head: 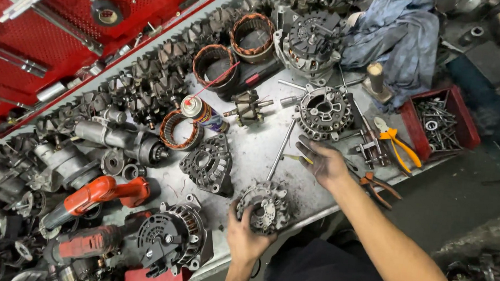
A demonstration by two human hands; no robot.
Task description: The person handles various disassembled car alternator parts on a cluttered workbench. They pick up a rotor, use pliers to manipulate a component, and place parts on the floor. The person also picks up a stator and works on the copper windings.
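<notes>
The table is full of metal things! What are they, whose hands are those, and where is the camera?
The camera sits on a person's head and looks down, so the two bare, grimy hands are that person's own. The left hand holds a round metal housing, a piece of a car generator, at the table's near edge. The right hand rests open on the grey table near a long metal rod and touches a small yellow-tipped tool.

Around them lie more machine parts: copper wire rings, a spray can, yellow-handled pliers, a red box of bolts, a blue rag and an orange power tool.
</notes>
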